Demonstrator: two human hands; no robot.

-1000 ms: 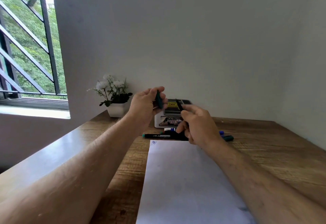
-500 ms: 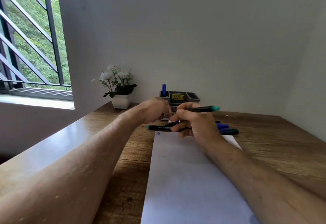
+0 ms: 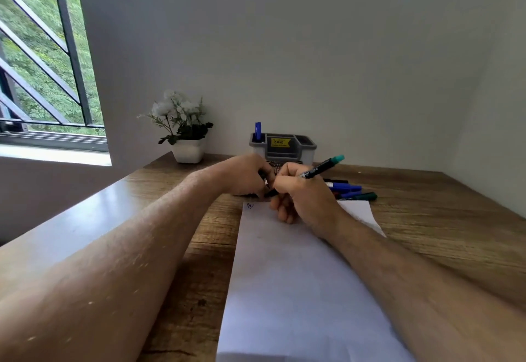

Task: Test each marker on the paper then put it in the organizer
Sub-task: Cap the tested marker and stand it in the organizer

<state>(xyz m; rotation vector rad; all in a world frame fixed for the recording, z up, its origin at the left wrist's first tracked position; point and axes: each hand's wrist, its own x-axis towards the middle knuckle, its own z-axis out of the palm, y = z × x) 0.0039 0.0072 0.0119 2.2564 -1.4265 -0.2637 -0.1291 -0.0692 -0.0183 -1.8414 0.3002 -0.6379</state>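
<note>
Right hand (image 3: 303, 193) grip curled round green-ended marker (image 3: 321, 167), left hand (image 3: 244, 175) grip pinching small dark piece.

Two bare forearms reach in from the bottom corners — no sleeves in view, no watch, no bracelet, no gloves. Fine hair shows along both. The left hand (image 3: 244, 175) and right hand (image 3: 301, 195) carry no rings that can be made out.

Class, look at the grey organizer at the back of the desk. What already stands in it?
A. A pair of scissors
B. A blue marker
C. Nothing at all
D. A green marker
B: a blue marker stands upright in the left end compartment of the organizer.
</note>
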